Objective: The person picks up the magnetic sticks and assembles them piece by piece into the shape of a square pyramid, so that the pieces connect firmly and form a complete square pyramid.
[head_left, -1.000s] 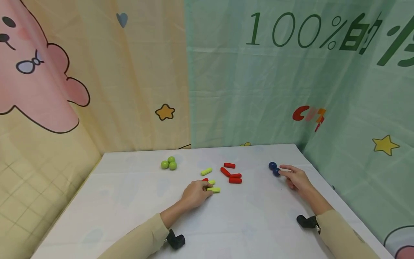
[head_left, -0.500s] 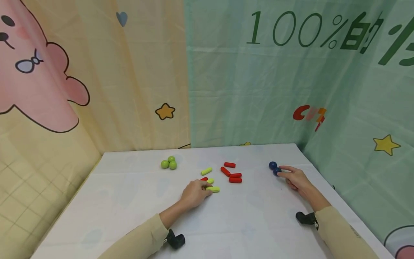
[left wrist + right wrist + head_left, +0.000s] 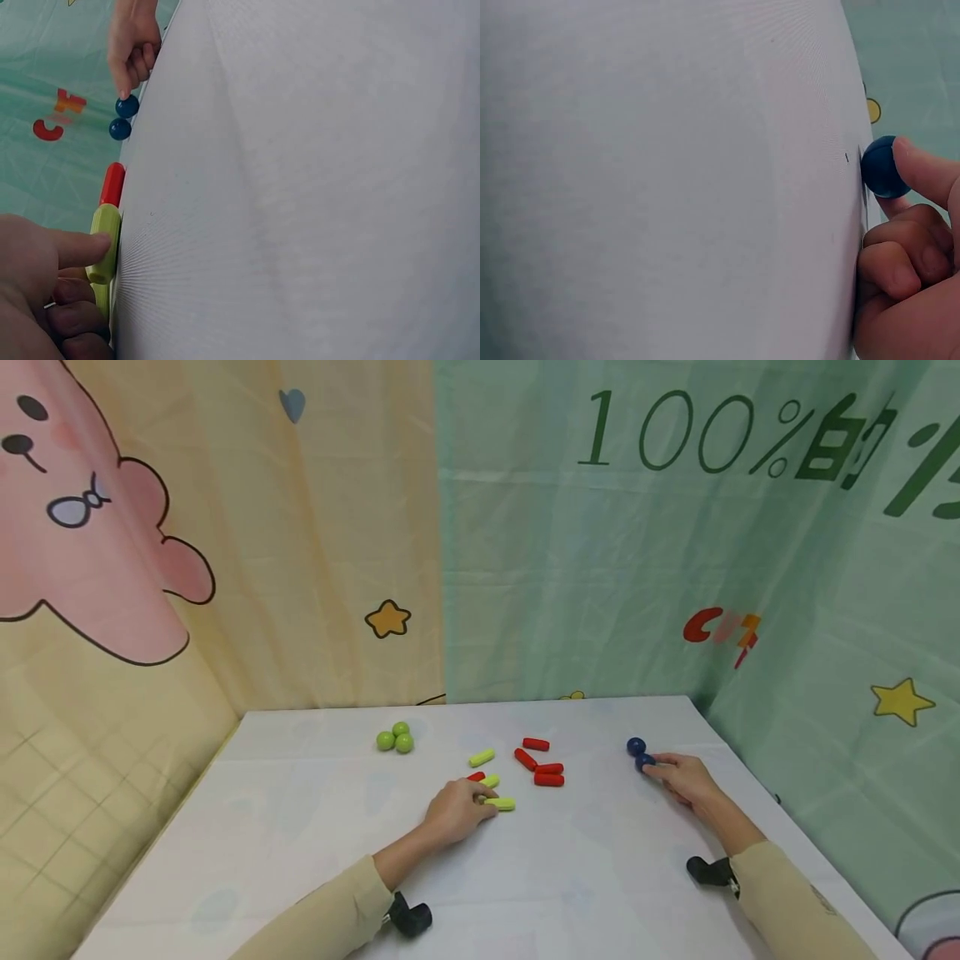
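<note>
In the head view my left hand (image 3: 455,812) pinches a yellow-green cylindrical stick (image 3: 504,804) by its left end, low over the white table. The left wrist view shows the thumb (image 3: 82,247) on that stick's side. Another yellow-green stick (image 3: 491,781) and a red stick (image 3: 476,776), partly hidden, lie just beyond these fingers. My right hand (image 3: 687,780) has thumb and index finger on the nearer of two dark blue balls (image 3: 644,762). In the right wrist view the ball (image 3: 883,169) sits between them, the other fingers curled. The second blue ball (image 3: 636,746) lies just behind.
Several red sticks (image 3: 549,780) lie loosely grouped mid-table, with one more yellow-green stick (image 3: 482,757) to their left. Three green balls (image 3: 386,741) cluster at the back left. Printed cloth (image 3: 562,568) hangs behind the white table (image 3: 300,827).
My right index finger has come in from beside the nearer blue ball onto it. The left hand stays on its yellow-green stick. The head view has shifted slightly.
</note>
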